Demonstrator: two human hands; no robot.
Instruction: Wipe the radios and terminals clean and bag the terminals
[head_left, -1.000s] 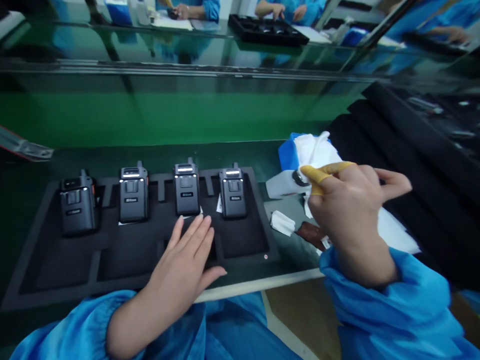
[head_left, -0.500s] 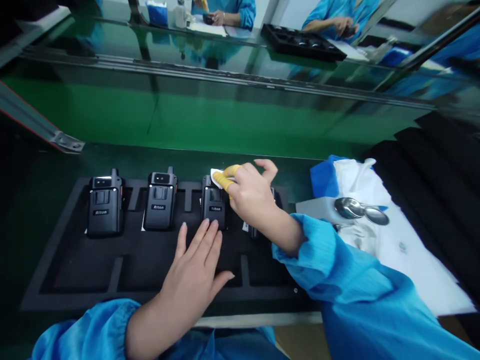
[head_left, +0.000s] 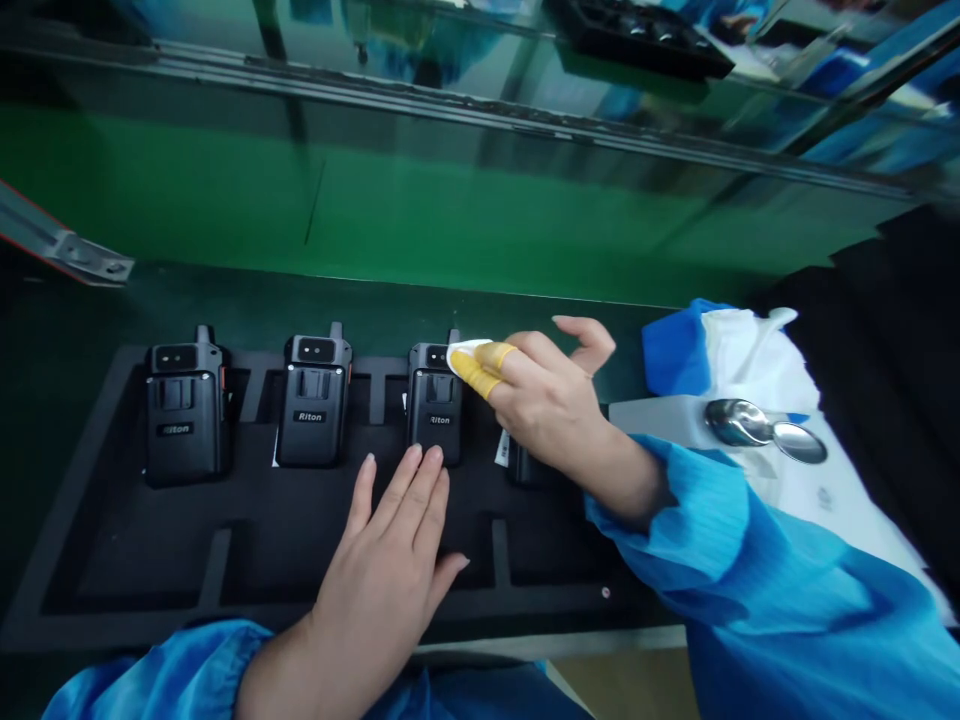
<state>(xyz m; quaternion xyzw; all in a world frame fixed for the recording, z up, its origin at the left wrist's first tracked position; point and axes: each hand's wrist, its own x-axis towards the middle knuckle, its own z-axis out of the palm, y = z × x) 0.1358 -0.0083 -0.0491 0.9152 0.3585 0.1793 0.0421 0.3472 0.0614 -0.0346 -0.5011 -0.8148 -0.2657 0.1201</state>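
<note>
Head view: your right hand pinches a white wipe in yellow-covered fingertips at the top right corner of the handset third from the left, near the far edge of the tray. Your left hand lies spread by that handset's lower end. Weak bracing there could let a push skew it; a slipping wipe could smear its lens window.

"Riton" on leftmost radio, blurred; second radio; third radio. White tag illegible.
</note>
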